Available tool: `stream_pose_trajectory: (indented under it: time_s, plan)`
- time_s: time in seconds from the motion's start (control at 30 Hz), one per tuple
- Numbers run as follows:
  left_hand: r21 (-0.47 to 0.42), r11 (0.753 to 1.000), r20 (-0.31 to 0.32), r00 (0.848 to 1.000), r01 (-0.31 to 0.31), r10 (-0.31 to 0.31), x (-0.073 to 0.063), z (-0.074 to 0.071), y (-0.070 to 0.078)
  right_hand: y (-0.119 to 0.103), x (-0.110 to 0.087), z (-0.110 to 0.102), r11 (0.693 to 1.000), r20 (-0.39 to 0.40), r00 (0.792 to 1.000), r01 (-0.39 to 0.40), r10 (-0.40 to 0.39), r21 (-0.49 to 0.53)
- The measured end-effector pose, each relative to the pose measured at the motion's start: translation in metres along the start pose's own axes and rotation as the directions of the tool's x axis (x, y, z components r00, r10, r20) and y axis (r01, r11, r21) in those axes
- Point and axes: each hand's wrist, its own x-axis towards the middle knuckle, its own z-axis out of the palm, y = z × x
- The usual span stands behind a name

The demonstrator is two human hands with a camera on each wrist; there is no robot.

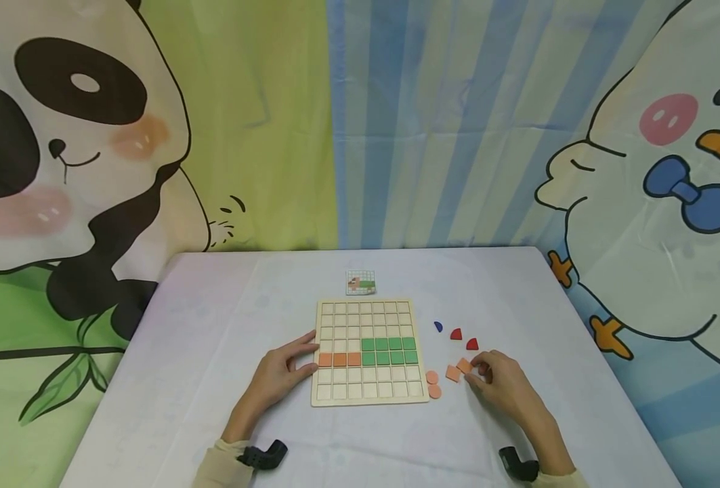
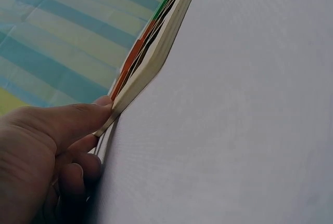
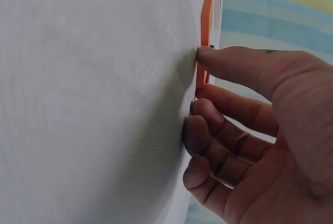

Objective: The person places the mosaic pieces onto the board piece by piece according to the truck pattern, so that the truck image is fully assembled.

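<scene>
A pale grid board (image 1: 368, 392) lies on the table, with three orange squares (image 1: 340, 360) in one row beside a block of green squares (image 1: 395, 343). At its left edge rests my left hand (image 1: 278, 373); thumb and forefinger touch the rim apart from each other, also seen on the board's side (image 2: 151, 70) in the left wrist view. To the right of the board, my right hand (image 1: 506, 383) pinches a loose orange square (image 1: 464, 365) between thumb and forefinger at table level. Another orange square (image 1: 453, 373) lies right beside it.
Two peach discs (image 1: 435, 391) lie by the board's lower right edge. Two red wedges (image 1: 456, 334) and a dark blue half-round piece (image 1: 438, 327) lie farther back. Behind the board is a small pattern card (image 1: 360, 282). A white cloth covers the table (image 1: 225, 305).
</scene>
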Motion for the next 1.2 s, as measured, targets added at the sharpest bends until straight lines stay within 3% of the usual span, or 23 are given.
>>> stream_pose_trajectory:
  time_s: [1.0,1.2]
  plan:
    - [-0.02,1.0,0.0,1.0,0.012,-0.012,-0.0001,0.0008,-0.0002,0.0004,0.0011,-0.0003,0.999,-0.008,0.999,0.04,-0.04,-0.001]
    - [-0.02,1.0,0.0,1.0,0.024,-0.024,-0.0003,0.0008,0.0002,-0.0034,0.0034,-0.0045,0.997,-0.024,0.996,0.082,-0.082,-0.005]
